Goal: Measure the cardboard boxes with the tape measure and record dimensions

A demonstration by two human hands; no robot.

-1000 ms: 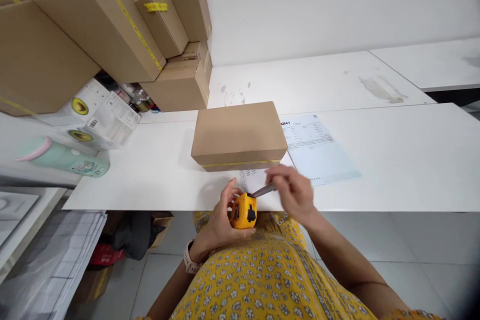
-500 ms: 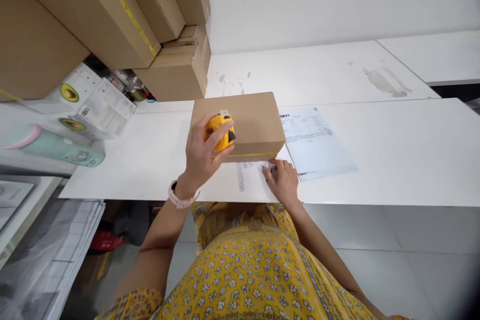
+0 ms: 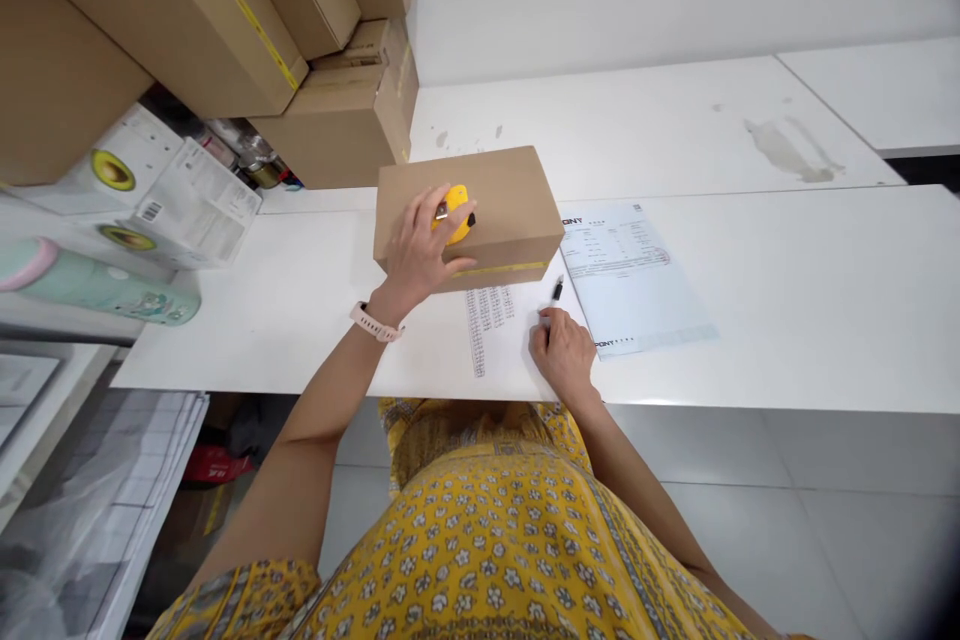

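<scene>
My left hand (image 3: pixel 420 250), with a pale pink band on its wrist, is closed around a yellow tape measure (image 3: pixel 456 215) over the top of a brown cardboard box (image 3: pixel 510 190). The fingers partly cover the tape measure. My right hand (image 3: pixel 566 355) rests with curled fingers on a white sheet of paper (image 3: pixel 517 350), near the table's front edge. From those fingers a pen (image 3: pixel 557 290) sticks out, its dark end pointing away from me; the rest of it is hidden. Several columns of small handwriting show on the sheet, which runs partly under the box.
A light blue printed folder (image 3: pixel 637 290) lies right of the box on the white table (image 3: pixel 787 300). Cardboard boxes (image 3: pixel 330 125) are stacked at the back left. Avocado-printed boxes (image 3: pixel 195 205) and a mint-green bottle (image 3: pixel 127 290) are at the left.
My left hand has lowered and turned the tape measure over the box top. My right hand has drawn back slightly, and the pen now shows beyond its fingers. The view has shifted a little.
</scene>
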